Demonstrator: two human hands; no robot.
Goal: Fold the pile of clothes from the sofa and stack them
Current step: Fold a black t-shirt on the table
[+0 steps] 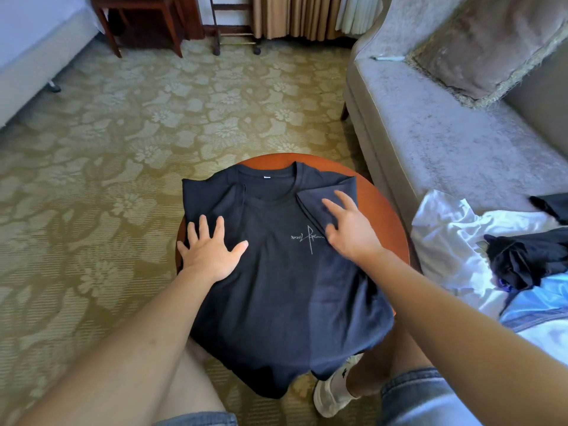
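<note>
Our left hand [209,250] and right hand [347,232], fingers [203,226] spread wide, press the shirt [276,287] at centre; we should flatten the sleeve [319,204] evenly.

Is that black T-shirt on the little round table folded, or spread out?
Partly folded. The black T-shirt has both sleeves turned in, but its body lies full length, hem hanging off the table.

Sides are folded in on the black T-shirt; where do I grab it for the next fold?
Probably the hem, from your near side: it hangs free off the table edge, so fingers can get under it; the collar end lies flat.
</note>
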